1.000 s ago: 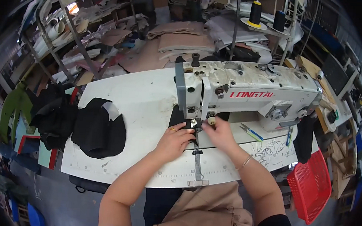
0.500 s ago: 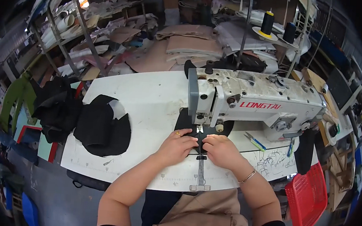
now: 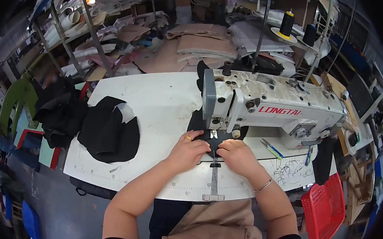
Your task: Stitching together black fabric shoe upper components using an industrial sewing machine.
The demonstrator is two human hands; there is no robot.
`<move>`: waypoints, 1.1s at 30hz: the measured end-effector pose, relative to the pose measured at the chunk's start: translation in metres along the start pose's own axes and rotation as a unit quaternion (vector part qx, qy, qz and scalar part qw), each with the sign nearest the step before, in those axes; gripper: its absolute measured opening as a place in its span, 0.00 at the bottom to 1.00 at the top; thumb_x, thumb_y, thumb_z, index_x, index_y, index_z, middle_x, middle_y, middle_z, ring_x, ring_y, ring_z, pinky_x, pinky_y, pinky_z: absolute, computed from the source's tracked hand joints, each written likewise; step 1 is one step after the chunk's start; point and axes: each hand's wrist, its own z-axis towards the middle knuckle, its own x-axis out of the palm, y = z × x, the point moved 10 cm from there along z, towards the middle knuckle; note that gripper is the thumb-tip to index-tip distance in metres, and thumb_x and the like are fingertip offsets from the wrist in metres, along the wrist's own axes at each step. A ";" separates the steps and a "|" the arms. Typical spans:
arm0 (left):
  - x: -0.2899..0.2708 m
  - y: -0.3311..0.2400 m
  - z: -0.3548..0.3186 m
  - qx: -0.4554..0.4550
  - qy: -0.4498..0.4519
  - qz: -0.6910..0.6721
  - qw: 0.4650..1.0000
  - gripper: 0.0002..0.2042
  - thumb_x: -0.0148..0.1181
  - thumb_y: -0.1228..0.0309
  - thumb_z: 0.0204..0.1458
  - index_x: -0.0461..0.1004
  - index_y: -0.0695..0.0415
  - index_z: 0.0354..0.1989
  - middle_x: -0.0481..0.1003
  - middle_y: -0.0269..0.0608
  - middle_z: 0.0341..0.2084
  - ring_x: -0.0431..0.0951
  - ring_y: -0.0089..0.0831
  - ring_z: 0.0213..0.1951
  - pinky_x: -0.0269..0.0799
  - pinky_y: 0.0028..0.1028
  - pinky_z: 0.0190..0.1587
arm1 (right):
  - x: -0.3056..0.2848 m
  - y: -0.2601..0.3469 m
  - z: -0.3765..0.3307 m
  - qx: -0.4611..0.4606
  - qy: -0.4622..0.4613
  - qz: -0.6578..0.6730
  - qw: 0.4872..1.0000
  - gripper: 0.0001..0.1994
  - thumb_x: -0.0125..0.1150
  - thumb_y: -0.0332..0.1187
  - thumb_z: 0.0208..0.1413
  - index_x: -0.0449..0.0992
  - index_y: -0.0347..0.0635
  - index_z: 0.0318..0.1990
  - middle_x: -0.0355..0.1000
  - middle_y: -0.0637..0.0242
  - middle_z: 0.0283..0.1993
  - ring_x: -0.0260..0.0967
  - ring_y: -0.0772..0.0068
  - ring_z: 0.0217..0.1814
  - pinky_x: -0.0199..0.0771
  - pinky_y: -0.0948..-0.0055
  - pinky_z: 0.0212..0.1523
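A flat piece of black fabric [image 3: 197,125] lies under the head of the white sewing machine [image 3: 242,95], below its metal presser foot [image 3: 213,134]. My left hand [image 3: 187,149] rests on the fabric's near left side, index finger stretched toward the foot and thumb pressing inward. Bent fingers of my right hand [image 3: 238,156] pinch down on the near right side, close to the left thumb. The fabric's near edge is partly hidden under both hands. Left on the table [image 3: 157,100] sits a stack of black fabric pieces [image 3: 106,133] with a pale patch.
Blue-handled thread snips [image 3: 273,149] lie right of the hands. A red plastic basket [image 3: 325,213] stands beyond the table's right edge. More black fabric [image 3: 61,112] is heaped past the left edge. Thread cones [image 3: 287,24] stand behind the machine, near stacked tan sheets [image 3: 205,47].
The view has shifted slightly. My fingertips have come closer together at the fabric's near edge, and my left index finger has straightened. Both hands stay on the fabric in front of the presser foot.
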 end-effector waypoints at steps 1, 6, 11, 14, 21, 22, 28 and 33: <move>0.001 0.001 -0.001 -0.001 0.001 0.000 1.000 0.12 0.61 0.76 0.41 0.78 0.49 0.36 0.75 0.28 0.41 0.64 0.38 0.59 0.56 0.42 0.63 | 0.000 0.000 0.000 -0.003 -0.007 -0.008 1.000 0.06 0.55 0.28 0.43 0.75 0.45 0.31 0.71 0.68 0.38 0.69 0.65 0.44 0.68 0.67 0.45; -0.005 -0.013 0.005 0.041 -0.001 0.092 0.995 0.11 0.62 0.76 0.44 0.78 0.48 0.36 0.77 0.28 0.38 0.68 0.39 0.56 0.59 0.39 0.59 | -0.003 -0.008 -0.002 0.009 -0.027 0.029 0.999 0.08 0.55 0.27 0.43 0.77 0.45 0.32 0.72 0.69 0.38 0.70 0.65 0.43 0.70 0.66 0.44; 0.000 0.008 0.000 -0.030 -0.036 -0.019 0.999 0.10 0.63 0.76 0.43 0.79 0.47 0.35 0.77 0.28 0.37 0.70 0.39 0.54 0.62 0.39 0.57 | -0.007 -0.009 -0.003 0.001 -0.022 0.050 0.998 0.09 0.56 0.27 0.42 0.79 0.46 0.33 0.73 0.69 0.38 0.71 0.67 0.44 0.71 0.67 0.44; -0.001 0.008 -0.001 -0.034 -0.040 -0.039 0.998 0.10 0.63 0.76 0.42 0.80 0.48 0.33 0.77 0.27 0.37 0.70 0.39 0.53 0.64 0.38 0.56 | -0.005 -0.009 -0.005 0.007 -0.013 0.044 0.999 0.09 0.56 0.27 0.42 0.79 0.46 0.33 0.73 0.69 0.38 0.71 0.67 0.44 0.71 0.67 0.44; -0.001 -0.013 0.000 0.055 -0.022 0.070 0.996 0.13 0.64 0.77 0.36 0.80 0.49 0.34 0.76 0.27 0.39 0.69 0.36 0.55 0.64 0.37 0.56 | -0.004 -0.005 -0.004 -0.001 -0.008 0.028 1.000 0.09 0.56 0.27 0.42 0.78 0.46 0.33 0.73 0.69 0.38 0.70 0.66 0.45 0.70 0.67 0.45; -0.002 -0.013 0.000 0.055 -0.023 0.071 0.996 0.13 0.64 0.77 0.36 0.80 0.49 0.34 0.76 0.27 0.39 0.69 0.36 0.55 0.64 0.37 0.56 | -0.004 -0.005 -0.004 -0.002 -0.009 0.027 1.000 0.08 0.56 0.27 0.42 0.78 0.46 0.32 0.72 0.69 0.38 0.70 0.66 0.44 0.70 0.67 0.45; -0.001 -0.010 0.003 0.064 -0.017 0.109 0.992 0.17 0.61 0.76 0.34 0.79 0.47 0.36 0.75 0.26 0.41 0.68 0.36 0.56 0.65 0.37 0.56 | -0.006 -0.003 0.001 -0.007 -0.034 0.011 0.999 0.08 0.56 0.27 0.42 0.77 0.46 0.32 0.72 0.69 0.37 0.70 0.66 0.43 0.68 0.67 0.44; -0.001 -0.002 0.007 0.050 -0.034 0.147 0.987 0.14 0.58 0.73 0.39 0.79 0.45 0.37 0.76 0.26 0.39 0.69 0.37 0.55 0.65 0.36 0.55 | 0.001 -0.012 0.003 0.006 -0.030 -0.008 1.000 0.08 0.55 0.27 0.43 0.76 0.47 0.33 0.72 0.69 0.38 0.69 0.65 0.40 0.68 0.65 0.43</move>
